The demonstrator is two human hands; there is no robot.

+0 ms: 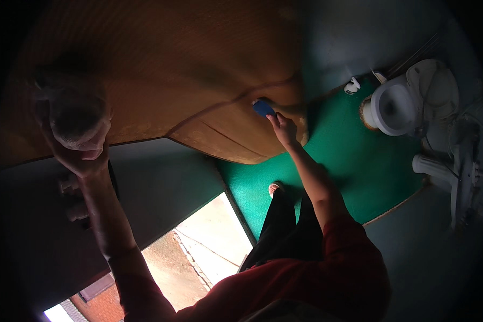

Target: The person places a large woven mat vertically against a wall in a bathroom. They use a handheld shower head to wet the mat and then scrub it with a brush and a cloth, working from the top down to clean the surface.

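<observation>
A large brown rug or heavy cloth hangs before me, its lower edge near the green floor. My right hand holds a blue brush by one end; the brush rests against the lower part of the brown surface, beside a dark curved line. My left hand is raised at the far left, with its fingers around a pale, translucent, rounded object, perhaps a plastic container; its exact kind is too dim to tell.
A white toilet with its lid up stands at the right, a small white bottle left of it. Below it a white washbasin pedestal juts out. An open doorway lets in bright light at bottom. My sandalled foot stands on the green floor.
</observation>
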